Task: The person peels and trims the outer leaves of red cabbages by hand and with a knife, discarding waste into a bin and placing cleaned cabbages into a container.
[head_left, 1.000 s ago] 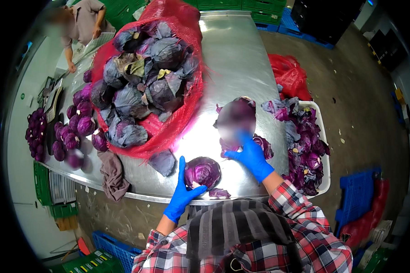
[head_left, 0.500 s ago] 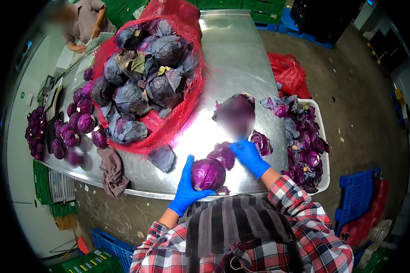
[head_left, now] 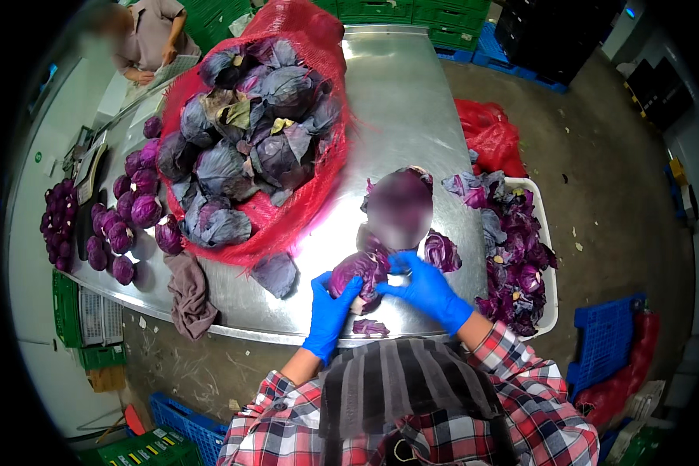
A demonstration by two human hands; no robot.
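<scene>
A red cabbage (head_left: pixel 357 272) is held low over the near part of the metal table, tilted. My left hand (head_left: pixel 328 314) closes around its left side, thumb across the front. At its right side my right hand (head_left: pixel 431 291) is curved, thumb and fingertips on the cabbage's edge; whether a leaf is pinched there cannot be made out. Just beyond lies a larger dark purple, blurred cabbage piece (head_left: pixel 400 210). A curled cabbage leaf (head_left: pixel 442 252) rests right of it, and a small leaf scrap (head_left: pixel 370 328) lies near the table's front edge.
A red mesh sack (head_left: pixel 287 225) of unpeeled cabbages fills the table's left middle. Peeled cabbages (head_left: pixel 145 208) stand further left, near a crumpled cloth (head_left: pixel 190 295). A white bin (head_left: pixel 550 287) of leaves stands at right. Another person (head_left: pixel 154 35) works at far left.
The cabbage has been turned and shifted slightly up. My right hand has come down and closer to it. The loose leaf now lies beyond the cabbage.
</scene>
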